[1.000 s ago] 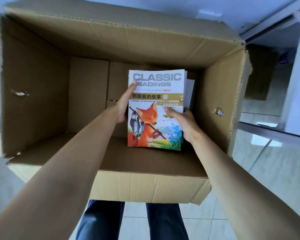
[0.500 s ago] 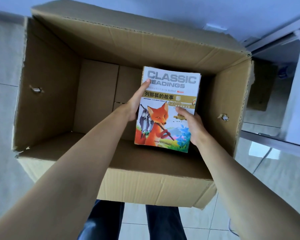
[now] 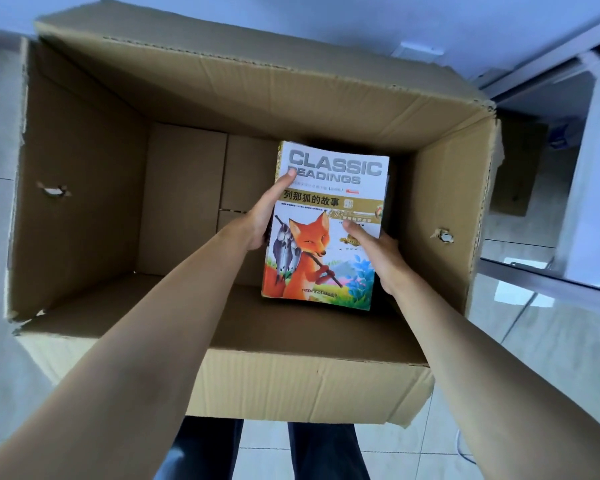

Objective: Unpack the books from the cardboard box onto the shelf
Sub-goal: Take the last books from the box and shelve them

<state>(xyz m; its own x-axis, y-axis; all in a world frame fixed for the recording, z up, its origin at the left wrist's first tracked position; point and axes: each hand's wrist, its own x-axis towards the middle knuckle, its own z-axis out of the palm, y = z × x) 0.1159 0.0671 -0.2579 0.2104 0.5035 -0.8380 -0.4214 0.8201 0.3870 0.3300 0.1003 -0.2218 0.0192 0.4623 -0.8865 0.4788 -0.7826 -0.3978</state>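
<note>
Now both hands are clamped on the stack of books [image 3: 321, 230], the left hand [image 3: 262, 216] with its thumb across the fox cover, the right hand [image 3: 378, 252] gripping the opposite edge. Compared with a moment ago the stack sits higher and tilts toward the person, looking lifted off the floor of the cardboard box [image 3: 84, 174] at its right end. The rest of the box shows bare, so this may be the last load; no shelf is clearly in view.
</note>
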